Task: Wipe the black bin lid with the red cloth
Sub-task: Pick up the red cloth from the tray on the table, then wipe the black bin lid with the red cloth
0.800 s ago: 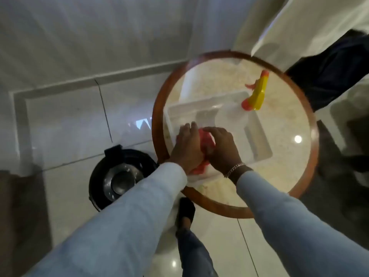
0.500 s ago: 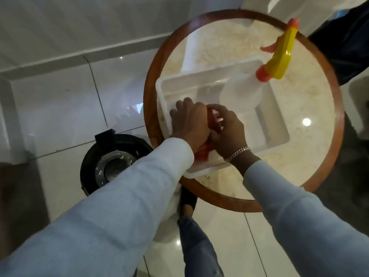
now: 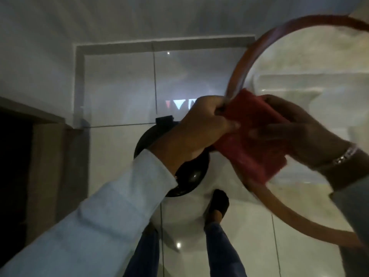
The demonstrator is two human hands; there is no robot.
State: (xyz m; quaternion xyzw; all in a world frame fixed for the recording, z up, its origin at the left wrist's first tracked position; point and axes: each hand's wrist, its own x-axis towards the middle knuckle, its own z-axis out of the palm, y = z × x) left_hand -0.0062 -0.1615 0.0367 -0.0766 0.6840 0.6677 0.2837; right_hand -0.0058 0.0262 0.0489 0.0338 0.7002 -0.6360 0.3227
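Note:
The red cloth [image 3: 250, 136] is folded and held in the air between both hands, over the left rim of the round table [image 3: 237, 76]. My left hand [image 3: 191, 132] grips its left edge. My right hand [image 3: 305, 132] grips its right side, with a bracelet on the wrist. The black bin lid [image 3: 187, 176] lies below on the floor, round and glossy, and my left hand and sleeve cover most of it. The frame is dark and blurred.
A white tray [image 3: 289, 82] sits on the marble top of the wood-rimmed table at right. My feet and jeans [image 3: 215, 236] stand on pale glossy floor tiles. A dark doorway [image 3: 14, 176] is at far left.
Both hands have lifted the red cloth out of the white tray and brought it left over the table rim. The view has swung left and down; the spray bottle is out of view.

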